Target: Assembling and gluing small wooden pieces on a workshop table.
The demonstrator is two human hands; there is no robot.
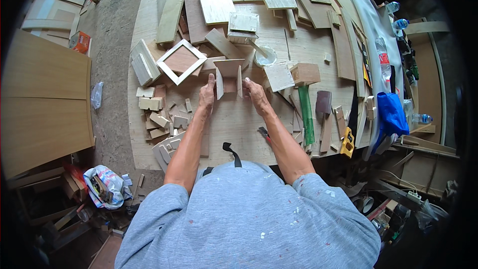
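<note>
Running this from my end over the head cam: closest to me, at the tabletop's near edge, there's a red-handled tool (pixel 264 134) right by my right forearm, so I'd mind that elbow. The yellow-handled saw (pixel 347 143) sits out at the near right corner, well clear.

Further in, roughly midway between the left and right edges of the tabletop (pixel 234 132), is the open-sided wooden box (pixel 229 76). My left hand (pixel 206 95) and right hand (pixel 256 95) hold it between them, fingers on the side panels. Can't tell how tight, or whether it's resting or slightly lifted.

My tip: press evenly from both sides, fairly low, because thin panels like these probably splay or rack if one hand pushes harder. Sight down the front edges to check they're parallel.

Just beyond, toward the far edge, watch the white tub (pixel 266 57) with its stick; a careless knuckle could knock that.
</note>
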